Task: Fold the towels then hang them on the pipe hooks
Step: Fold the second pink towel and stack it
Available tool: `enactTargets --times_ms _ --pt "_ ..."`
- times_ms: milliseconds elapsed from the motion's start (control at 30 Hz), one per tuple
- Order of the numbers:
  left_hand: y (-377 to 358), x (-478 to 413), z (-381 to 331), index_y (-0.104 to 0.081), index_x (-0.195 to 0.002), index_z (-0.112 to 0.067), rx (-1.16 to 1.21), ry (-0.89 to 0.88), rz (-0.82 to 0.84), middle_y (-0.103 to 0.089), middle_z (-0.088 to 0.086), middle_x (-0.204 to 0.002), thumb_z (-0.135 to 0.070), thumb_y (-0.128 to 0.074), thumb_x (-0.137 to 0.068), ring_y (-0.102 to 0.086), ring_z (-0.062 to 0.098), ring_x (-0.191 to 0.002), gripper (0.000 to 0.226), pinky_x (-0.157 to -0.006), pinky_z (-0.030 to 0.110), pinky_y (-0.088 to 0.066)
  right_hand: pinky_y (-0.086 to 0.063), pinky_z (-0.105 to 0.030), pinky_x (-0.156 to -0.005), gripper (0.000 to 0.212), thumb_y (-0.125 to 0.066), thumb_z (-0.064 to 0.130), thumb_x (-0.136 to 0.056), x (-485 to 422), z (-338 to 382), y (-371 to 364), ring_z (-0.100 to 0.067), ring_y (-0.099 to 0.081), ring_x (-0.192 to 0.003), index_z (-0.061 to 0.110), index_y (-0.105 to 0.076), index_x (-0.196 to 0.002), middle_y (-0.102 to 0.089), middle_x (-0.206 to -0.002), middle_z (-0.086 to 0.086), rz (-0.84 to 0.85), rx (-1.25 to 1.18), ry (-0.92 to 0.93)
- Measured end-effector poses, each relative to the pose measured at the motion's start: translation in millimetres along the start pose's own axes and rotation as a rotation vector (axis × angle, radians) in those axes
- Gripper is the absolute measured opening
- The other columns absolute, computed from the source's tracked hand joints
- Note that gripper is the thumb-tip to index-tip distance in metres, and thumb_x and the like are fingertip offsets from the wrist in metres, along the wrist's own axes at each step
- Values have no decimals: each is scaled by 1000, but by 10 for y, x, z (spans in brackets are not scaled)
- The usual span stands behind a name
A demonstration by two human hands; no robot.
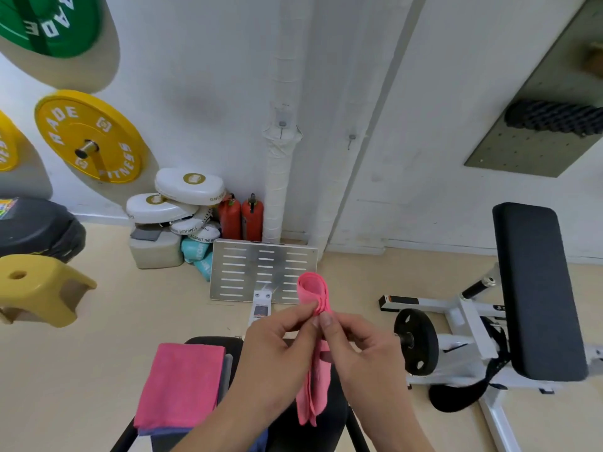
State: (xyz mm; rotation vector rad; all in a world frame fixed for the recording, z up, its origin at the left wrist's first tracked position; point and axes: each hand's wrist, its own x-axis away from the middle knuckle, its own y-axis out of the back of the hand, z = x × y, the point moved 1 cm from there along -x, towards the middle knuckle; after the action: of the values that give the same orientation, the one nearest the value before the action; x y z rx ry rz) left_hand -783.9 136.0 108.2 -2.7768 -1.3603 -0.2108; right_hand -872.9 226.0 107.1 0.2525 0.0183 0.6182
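Soft matt pink cloth towel (313, 380); shiny slotted metal plate (264, 272); glossy yellow weight plate (88, 135)

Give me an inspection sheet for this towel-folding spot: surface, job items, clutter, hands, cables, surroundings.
Surface: black padded seat, carrying the towel stack.
Job's things: folded pink towel held upright, top looped over; towel stack, pink on top, blue beneath; pipe hook and second hook, both bare.
Clutter: yellow stool, boxing pads, two red fire extinguishers, slotted metal plate.
Hands: left hand and right hand both pinch the pink towel.
Cables: nothing seen.
Surroundings: white wall with yellow weight plate and green weight plate; weight bench at right.
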Motion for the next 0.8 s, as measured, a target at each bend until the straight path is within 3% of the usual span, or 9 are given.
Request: enactTargets --times_ms 100,167,267,333,433,533,600,667,800 --pt "-22 9 7 -80 -108 -21 25 5 19 -81 -10 -96 -9 -76 -89 -76 0 -83 23 -69 9 -54 -62 -51 -82 27 -60 24 -102 -12 -9 1 -19 -76 -88 33 -79 -86 -77 -88 2 49 76 64" --pt "-11 -17 12 -82 -101 -25 0 -34 5 -80 -10 -92 -7 -77 -87 -76 4 -83 23 -68 13 -56 -63 -49 -83 31 -54 25 -103 -27 -10 27 -21 -76 -91 26 -80 -86 -75 -90 -2 103 -2 13" --pt "40 -70 -8 -82 -91 -36 -6 -79 17 -80 7 -85 -10 -72 -93 -75 24 -78 28 -70 26 -58 -62 -36 -87 19 -63 21 -95 -37 -7 102 -17 -73 -99 31 -80 -95 -74 -99 1 122 11 70" --pt "79 -103 -39 -81 -90 -42 -13 -75 112 -76 21 -85 -12 -69 -95 -69 38 -71 33 -68 33 -55 -54 -22 -97 39 -76 10 -88 -53 19 189 -11 -64 -120 40 -72 -114 -67 -121 10 123 169 217" --pt "136 -154 -83 -78 -97 -50 -183 -165 222 -79 -12 -91 -6 -64 -96 -72 8 -80 46 -74 15 -54 -28 -16 -120 63 -81 19 -84 -165 71 292 -1 -35 -149 37 -58 -139 -48 -150 22 267 416 451" --pt "159 -234 -131 -79 -98 -38 -219 -223 267 -79 -13 -92 -5 -63 -96 -72 5 -86 37 -74 12 -53 -32 -20 -117 45 -77 35 -83 -326 131 348 0 -55 -128 44 -64 -125 -64 -124 30 306 523 460" --pt "159 -271 -113 -76 -104 -34 -231 -232 270 -78 -14 -95 -7 -64 -97 -72 5 -91 30 -80 16 -55 -44 -15 -94 25 -79 35 -84 -411 199 389 -3 -63 -102 41 -74 -108 -71 -102 22 324 519 345" --pt "182 -299 -28 -69 -116 -36 -201 -185 279 -76 -13 -102 -9 -69 -95 -71 8 -96 33 -85 23 -56 -49 -20 -75 5 -78 32 -87 -466 242 416 -7 -63 -87 34 -77 -91 -71 -85 13 328 543 317" --pt "220 -379 223 -66 -123 -31 -212 -54 526 -74 -2 -104 -11 -78 -83 -71 17 -96 46 -79 27 -58 -49 -21 -64 14 -70 24 -96 -474 251 439 -8 -60 -74 31 -67 -83 -66 -76 7 286 441 262"
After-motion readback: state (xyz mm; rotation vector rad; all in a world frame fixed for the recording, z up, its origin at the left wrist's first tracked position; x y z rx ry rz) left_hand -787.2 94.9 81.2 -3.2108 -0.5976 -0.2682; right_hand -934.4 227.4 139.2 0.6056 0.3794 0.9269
